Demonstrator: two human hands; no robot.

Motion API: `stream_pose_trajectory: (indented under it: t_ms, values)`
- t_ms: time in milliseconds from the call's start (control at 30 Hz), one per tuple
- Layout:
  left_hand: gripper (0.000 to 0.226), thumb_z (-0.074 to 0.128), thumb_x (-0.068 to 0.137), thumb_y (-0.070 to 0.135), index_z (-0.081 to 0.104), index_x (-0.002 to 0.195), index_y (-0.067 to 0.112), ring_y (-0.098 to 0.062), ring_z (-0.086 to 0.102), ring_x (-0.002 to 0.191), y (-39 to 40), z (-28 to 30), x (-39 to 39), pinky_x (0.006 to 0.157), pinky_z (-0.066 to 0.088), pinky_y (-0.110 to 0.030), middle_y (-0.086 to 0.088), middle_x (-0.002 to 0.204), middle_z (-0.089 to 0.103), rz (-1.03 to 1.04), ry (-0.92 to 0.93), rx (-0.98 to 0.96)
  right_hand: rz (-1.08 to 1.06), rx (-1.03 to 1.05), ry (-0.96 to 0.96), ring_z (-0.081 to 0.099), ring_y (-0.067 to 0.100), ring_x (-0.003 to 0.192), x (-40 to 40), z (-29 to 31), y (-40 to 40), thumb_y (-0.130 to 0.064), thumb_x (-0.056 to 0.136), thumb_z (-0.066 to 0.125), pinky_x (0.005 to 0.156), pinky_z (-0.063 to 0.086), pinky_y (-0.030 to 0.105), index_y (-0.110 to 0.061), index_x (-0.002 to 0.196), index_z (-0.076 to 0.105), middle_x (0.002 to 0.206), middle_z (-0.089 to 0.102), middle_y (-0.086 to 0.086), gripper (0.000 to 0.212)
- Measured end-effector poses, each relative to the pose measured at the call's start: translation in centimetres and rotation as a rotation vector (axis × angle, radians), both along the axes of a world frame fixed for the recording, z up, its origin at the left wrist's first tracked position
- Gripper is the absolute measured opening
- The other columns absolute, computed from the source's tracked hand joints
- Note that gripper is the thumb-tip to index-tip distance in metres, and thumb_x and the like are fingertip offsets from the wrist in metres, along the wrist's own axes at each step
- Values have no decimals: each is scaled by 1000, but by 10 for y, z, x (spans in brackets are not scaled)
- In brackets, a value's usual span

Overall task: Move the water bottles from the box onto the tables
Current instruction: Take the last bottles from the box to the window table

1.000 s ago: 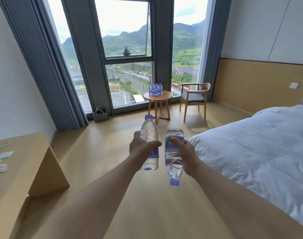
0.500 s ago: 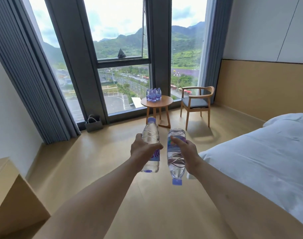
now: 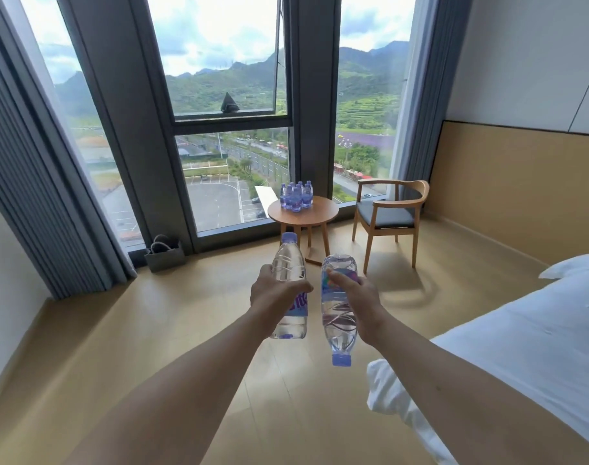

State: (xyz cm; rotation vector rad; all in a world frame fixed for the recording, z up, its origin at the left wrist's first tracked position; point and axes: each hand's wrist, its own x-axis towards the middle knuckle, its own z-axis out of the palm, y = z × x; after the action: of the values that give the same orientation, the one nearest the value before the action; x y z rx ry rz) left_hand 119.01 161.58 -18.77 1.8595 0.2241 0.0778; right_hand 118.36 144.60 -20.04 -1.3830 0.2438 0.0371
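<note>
tall windows with grey curtains back a wood-floored room, where a small round bench (image 3: pixel 303 213) by the glass carries a cluster of water bottles (image 3: pixel 296 196), a wooden chair (image 3: pixel 388 218) just beside it and a white bed (image 3: pixel 521 330) to the right. both hands are out in front, well short of that bench. the left hand (image 3: pixel 276 292) wraps the middle of an upright bottle (image 3: pixel 289 263), cap up, fingers curled round the label. the right hand (image 3: pixel 357 295) grips an inverted bottle (image 3: pixel 338 317), cap down, thumb lying across its side. judging from this, the carry is under way; turn the inverted bottle upright before setting both down beside the cluster, not against it.
</note>
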Motion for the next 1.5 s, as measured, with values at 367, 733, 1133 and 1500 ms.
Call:
stream_pose_trajectory:
  t_ms: [367,733,1133,1500]
  values:
    - [79,91,60,34,50,128,26,-22,72,90,20,-3,276,83,64,-44,-3,107,69,-87,3,-80,-84,-13,6,77,27,75,260,8,29,-40,81,83,60,61,35,-17,114,62,97,76,12,45]
    - [79,89,55,35,54,125,24,-23,75,84,18,-22,493,74,64,-41,-6,100,72,-130,89,-182,-153,6,106,77,35,78,469,-14,29,-38,79,85,68,64,48,-14,114,62,99,76,18,48]
    - [71,91,55,34,59,116,21,-26,76,80,-21,-76,767,66,63,-37,-10,96,74,52,225,-250,-39,-15,203,75,38,83,755,-63,-18,-39,77,85,67,64,44,-8,116,65,101,74,20,53]
    - [61,90,66,56,68,108,18,-32,78,84,-41,-100,958,84,63,-53,-14,97,78,93,289,-315,35,118,342,74,35,69,950,-89,-37,-35,78,86,56,58,37,0,123,64,105,74,26,61]
